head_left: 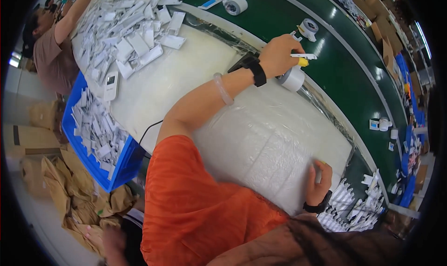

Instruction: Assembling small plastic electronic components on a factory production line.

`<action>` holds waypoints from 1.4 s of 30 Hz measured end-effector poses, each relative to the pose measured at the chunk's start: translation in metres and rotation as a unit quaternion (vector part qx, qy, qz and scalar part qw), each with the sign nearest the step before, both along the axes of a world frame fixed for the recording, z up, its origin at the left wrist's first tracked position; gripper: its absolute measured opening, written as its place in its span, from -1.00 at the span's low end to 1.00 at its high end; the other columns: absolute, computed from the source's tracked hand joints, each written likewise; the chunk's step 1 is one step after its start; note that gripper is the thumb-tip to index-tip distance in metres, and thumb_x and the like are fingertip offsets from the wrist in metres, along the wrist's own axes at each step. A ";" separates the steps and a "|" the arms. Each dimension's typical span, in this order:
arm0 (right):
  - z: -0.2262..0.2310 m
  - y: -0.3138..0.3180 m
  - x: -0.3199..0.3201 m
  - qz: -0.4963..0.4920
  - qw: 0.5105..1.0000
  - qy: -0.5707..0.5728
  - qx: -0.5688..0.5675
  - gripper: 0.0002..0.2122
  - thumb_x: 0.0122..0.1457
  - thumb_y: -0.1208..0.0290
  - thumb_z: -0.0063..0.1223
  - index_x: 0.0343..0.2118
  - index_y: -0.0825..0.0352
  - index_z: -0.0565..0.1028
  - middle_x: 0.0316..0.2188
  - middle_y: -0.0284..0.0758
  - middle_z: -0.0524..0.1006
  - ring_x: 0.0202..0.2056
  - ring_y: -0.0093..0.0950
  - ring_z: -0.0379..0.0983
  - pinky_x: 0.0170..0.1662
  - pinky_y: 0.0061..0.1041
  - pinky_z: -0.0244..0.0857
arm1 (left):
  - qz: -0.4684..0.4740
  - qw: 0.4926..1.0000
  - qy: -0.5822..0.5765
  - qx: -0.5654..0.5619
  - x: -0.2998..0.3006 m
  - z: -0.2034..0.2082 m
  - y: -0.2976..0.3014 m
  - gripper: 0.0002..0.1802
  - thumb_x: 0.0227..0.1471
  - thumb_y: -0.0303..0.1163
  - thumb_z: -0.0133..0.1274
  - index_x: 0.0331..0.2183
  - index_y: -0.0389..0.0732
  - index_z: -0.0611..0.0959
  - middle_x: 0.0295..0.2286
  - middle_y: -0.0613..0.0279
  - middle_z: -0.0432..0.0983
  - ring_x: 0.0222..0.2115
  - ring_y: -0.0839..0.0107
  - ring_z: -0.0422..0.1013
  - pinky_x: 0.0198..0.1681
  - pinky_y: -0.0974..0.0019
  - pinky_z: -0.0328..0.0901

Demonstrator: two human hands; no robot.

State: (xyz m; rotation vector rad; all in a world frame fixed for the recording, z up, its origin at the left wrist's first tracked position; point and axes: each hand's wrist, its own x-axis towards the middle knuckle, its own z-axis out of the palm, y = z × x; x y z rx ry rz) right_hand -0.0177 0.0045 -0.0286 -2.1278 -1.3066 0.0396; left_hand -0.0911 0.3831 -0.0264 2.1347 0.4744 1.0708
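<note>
My left hand [281, 55], at the end of the orange-sleeved arm, reaches to the near edge of the green conveyor. Its fingers are closed on a thin white plastic piece [305, 56], and something yellow [303, 62] shows just under that piece. Directly below the hand is a white cylindrical roll [292, 79]; whether the hand touches it I cannot tell. My right hand [319, 184] rests low on the plastic-covered table [260, 140], fingers loosely curled and thumb apart, with nothing visible between them. Black bands circle both wrists.
White plastic parts [135, 38] pile up at the table's far left, beside a small white device [111, 86]. A blue crate [135, 159] of similar parts stands left. The green conveyor [344, 84] carries several white rolls. More white parts [349, 203] lie right of my right hand. A co-worker [53, 61] is at far left.
</note>
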 end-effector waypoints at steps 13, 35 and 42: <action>-0.005 0.000 0.000 0.004 1.000 -0.002 0.005 -0.82 0.14 0.58 0.09 -0.18 0.40 0.50 -0.23 -0.13 0.50 -0.16 -0.21 0.44 -0.01 -0.35 0.28 | -0.027 0.999 0.026 0.013 -0.004 0.012 -0.013 -0.85 -0.13 -0.38 0.19 -0.40 -0.11 0.73 -0.33 0.23 0.48 -0.25 0.22 0.42 -0.19 0.20 0.35; 0.005 0.000 0.000 0.011 1.000 -0.003 -0.005 -0.81 0.09 0.63 0.09 -0.20 0.41 0.50 -0.27 -0.12 0.50 -0.19 -0.17 0.42 -0.06 -0.35 0.28 | -0.155 0.979 0.000 0.135 -0.020 0.007 -0.115 -0.78 -0.17 -0.48 0.15 -0.34 -0.09 0.64 -0.34 0.29 0.42 -0.36 0.27 0.45 -0.37 0.26 0.38; 0.003 0.005 0.002 -0.009 0.999 0.034 -0.001 -0.78 0.05 0.62 0.16 -0.20 0.38 0.51 -0.25 -0.12 0.50 -0.18 -0.13 0.42 -0.08 -0.32 0.30 | -0.288 0.909 0.079 0.290 -0.031 -0.021 -0.151 -0.74 -0.11 -0.39 0.09 -0.27 -0.16 0.58 -0.37 0.33 0.39 -0.37 0.39 0.41 -0.43 0.33 0.36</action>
